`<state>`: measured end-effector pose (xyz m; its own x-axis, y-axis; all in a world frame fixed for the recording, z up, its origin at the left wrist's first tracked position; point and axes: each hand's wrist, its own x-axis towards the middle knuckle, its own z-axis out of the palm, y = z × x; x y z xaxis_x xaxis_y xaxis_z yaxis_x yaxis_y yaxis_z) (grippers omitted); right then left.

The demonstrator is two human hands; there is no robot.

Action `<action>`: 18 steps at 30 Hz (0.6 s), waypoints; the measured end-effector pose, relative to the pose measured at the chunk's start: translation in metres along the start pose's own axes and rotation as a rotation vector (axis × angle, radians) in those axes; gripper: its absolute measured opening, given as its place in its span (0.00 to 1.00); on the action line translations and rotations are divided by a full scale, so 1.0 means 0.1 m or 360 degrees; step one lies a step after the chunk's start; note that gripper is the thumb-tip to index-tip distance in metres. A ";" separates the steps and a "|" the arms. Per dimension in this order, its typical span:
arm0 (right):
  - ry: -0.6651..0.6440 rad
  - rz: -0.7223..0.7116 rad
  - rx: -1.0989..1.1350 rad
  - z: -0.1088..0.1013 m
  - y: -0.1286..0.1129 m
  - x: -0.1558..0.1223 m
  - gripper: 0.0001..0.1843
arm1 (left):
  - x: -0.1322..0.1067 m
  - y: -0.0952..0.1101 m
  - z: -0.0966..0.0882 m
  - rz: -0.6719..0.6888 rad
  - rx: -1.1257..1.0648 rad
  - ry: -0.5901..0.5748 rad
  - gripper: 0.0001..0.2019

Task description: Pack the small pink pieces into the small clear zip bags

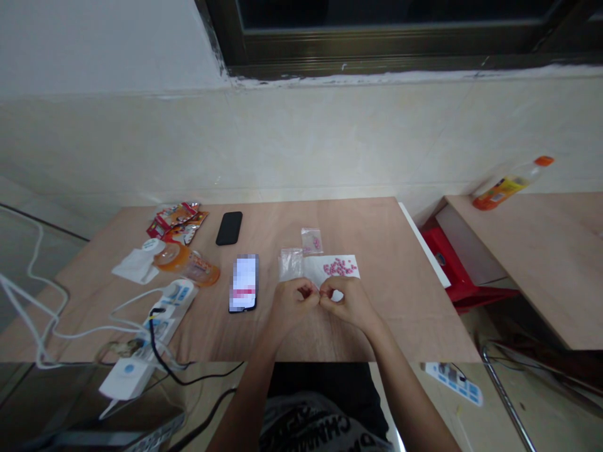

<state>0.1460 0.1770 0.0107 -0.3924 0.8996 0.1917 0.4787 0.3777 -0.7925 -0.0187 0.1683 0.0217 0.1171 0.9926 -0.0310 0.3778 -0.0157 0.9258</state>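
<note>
Plywood table [400,282] bears, from left: orange bottle [186,265] on its side, lit phone [244,284] with blurred screen. Left hand [294,304] curled, fingertips pressed to those of right hand [347,302], both nearly closed on something too small to tell (hidden by fingers). Clear plastic bag [291,263] just beyond left hand; white sheet [315,270] beyond right hand, pink pieces [340,267] clustered on it. Bag likely light, soft, slippery: best taken by edge. Pieces look tiny, best pinched singly.

The tabletop [372,232] is smooth matt wood; the small bag [311,241] is glossy clear plastic.
</note>
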 end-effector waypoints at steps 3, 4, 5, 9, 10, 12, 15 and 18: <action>0.0002 -0.0003 0.0013 -0.01 -0.01 0.01 0.05 | 0.02 -0.05 0.00 0.0007 -0.0091 -0.0022 0.04; -0.0002 -0.0010 0.0054 -0.01 -0.01 0.02 0.05 | 0.02 -0.07 0.00 0.0004 -0.0130 -0.0023 0.04; -0.0006 -0.0011 0.0116 -0.02 0.00 0.02 0.05 | 0.03 -0.09 0.00 -0.0003 -0.0174 -0.0026 0.04; -0.0006 0.0058 0.0344 -0.04 0.04 0.03 0.08 | 0.06 -0.13 -0.02 -0.0047 -0.0393 -0.0079 0.09; -0.0010 0.0054 0.0351 -0.03 0.06 0.02 0.09 | 0.07 -0.14 -0.02 -0.0054 -0.0442 -0.0102 0.10; -0.0018 0.0004 0.0338 -0.02 0.07 0.01 0.10 | 0.07 -0.13 -0.03 -0.0059 -0.0508 -0.0138 0.11; 0.0010 -0.0033 0.0306 -0.01 0.06 -0.03 0.11 | 0.05 -0.10 -0.03 -0.0042 -0.0528 -0.0179 0.10; 0.0048 -0.0018 0.0184 0.00 0.02 -0.06 0.12 | 0.04 -0.09 0.00 -0.0016 -0.0528 -0.0154 0.09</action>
<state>0.1494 0.1723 0.0083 -0.3725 0.9023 0.2168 0.3800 0.3615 -0.8514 -0.0219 0.1720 0.0134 0.2071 0.9764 -0.0618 0.0618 0.0500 0.9968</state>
